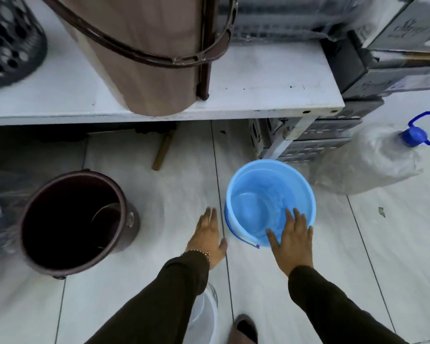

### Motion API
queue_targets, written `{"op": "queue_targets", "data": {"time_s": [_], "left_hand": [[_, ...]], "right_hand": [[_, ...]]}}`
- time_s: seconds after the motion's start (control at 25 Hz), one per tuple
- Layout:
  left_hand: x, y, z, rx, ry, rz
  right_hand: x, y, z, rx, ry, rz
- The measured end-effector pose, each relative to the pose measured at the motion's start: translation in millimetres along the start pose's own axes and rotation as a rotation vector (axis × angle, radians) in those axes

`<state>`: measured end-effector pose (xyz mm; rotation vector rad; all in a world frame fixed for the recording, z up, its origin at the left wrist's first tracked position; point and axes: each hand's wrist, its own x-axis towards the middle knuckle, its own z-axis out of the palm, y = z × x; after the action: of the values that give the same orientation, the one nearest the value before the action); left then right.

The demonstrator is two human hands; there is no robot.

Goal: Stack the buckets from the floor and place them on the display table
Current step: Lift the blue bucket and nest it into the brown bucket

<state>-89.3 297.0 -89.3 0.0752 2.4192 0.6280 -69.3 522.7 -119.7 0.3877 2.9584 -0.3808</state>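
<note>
On the floor, just in front of the bench [258,95], a blue bucket [263,194] stands upright with its mouth up; a second rim seen inside suggests that one bucket is already nested in another, though this cannot be settled. Its handle [236,235] is folded down against the near wall, so the rim is left free to be taken from above. The right hand [292,240] is spread flat over the near rim, fingers [289,217] open and gripping nothing; it seems placed to steady or seize the rim. The left hand [209,238] is held open beside the bucket, palm turned toward its wall, apparently to take the other side; contact with the wall cannot be made out. To the left, well apart, a brown bucket [75,222] stands upright and open, probably the next piece for the stack. A clear tub [206,316] is partly hidden under the left sleeve. On the bench a tall tan bin [147,58] and a dark basket [8,40] are already shown; bare space is left at the bench's right end.
</note>
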Motion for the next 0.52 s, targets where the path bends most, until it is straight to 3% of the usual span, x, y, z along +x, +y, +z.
{"op": "queue_targets", "data": {"time_s": [0.12, 0.2, 0.24, 0.4, 0.52], "left_hand": [[20.1, 7.0, 19.5, -0.666, -0.137, -0.42], [40.7, 22.4, 38.4, -0.99, -0.256, -0.596], [49.2, 28.8, 48.0, -1.131, -0.288, -0.629], [48.9, 37.1, 65.5, -1.483, -0.207, -0.67], [18.4, 15.8, 44.4, -1.621, 0.003, -0.653]], "right_hand": [[31.9, 10.4, -3.8, 0.416, -0.06, 0.508], [46.6, 22.2, 4.0, 0.761, -0.179, 0.836], [47.9, 28.3, 7.6, 0.893, -0.208, 0.914], [25.8, 28.2, 1.3, 1.074, -0.171, 0.848], [-5.6, -7.3, -29.9, 1.146, -0.159, 0.789]]}}
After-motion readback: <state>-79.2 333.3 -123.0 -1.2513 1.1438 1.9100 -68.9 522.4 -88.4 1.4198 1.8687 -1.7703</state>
